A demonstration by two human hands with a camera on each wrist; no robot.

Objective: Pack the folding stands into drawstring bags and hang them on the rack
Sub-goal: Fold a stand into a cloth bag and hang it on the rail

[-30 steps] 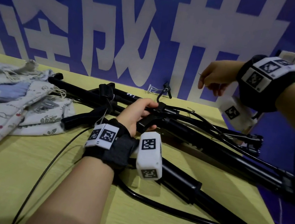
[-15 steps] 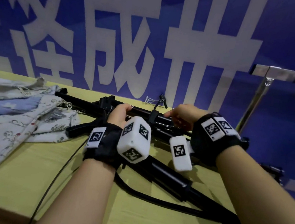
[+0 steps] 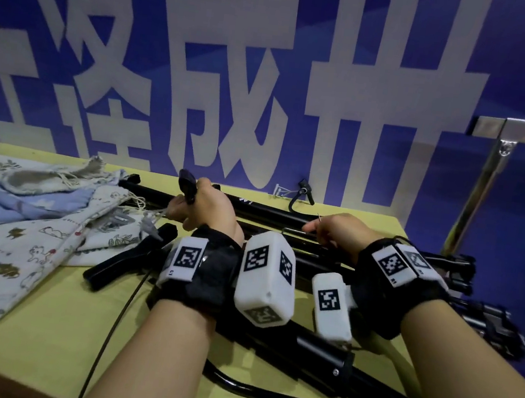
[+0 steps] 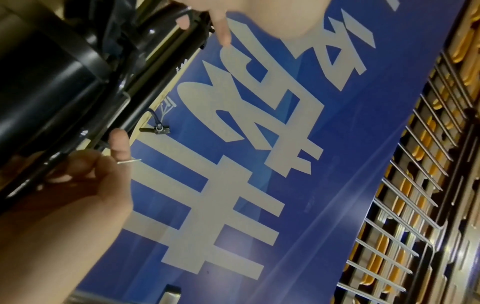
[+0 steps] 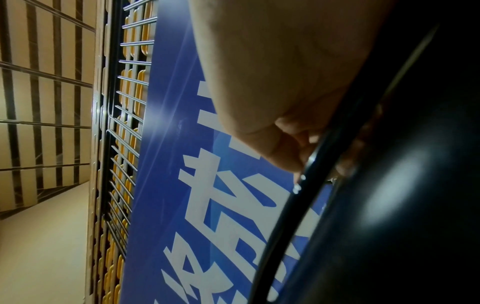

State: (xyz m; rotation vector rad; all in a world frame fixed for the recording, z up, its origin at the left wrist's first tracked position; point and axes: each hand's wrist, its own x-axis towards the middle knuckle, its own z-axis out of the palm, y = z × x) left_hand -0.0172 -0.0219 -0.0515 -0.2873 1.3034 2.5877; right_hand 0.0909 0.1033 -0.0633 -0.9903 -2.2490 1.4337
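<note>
Black metal folding stands (image 3: 272, 215) lie collapsed in a loose pile across the yellow-green table (image 3: 40, 330), their tubes running from the far left toward the near right corner, where one thick tube (image 3: 318, 354) passes under both wrists. The left hand (image 3: 206, 212) is curled round a tube near the left end of the pile, with a black knob (image 3: 187, 184) standing up just beside its knuckles. The right hand (image 3: 339, 231) rests further right on the same bundle, fingers bent down over the tubes and grasping them; a thin silvery wire piece (image 4: 129, 161) pokes out between its fingers in the left wrist view. In the right wrist view the fingers (image 5: 298, 144) wrap against a slim black rod (image 5: 291, 205), though most of that picture is dark tube. Printed fabric drawstring bags (image 3: 18, 235) lie flat in a heap at the left of the table, touching the stands' ends. A blue banner (image 3: 335, 75) with large white characters stands behind the table, and a shiny metal rack (image 3: 490, 167) rises at the right.
</note>
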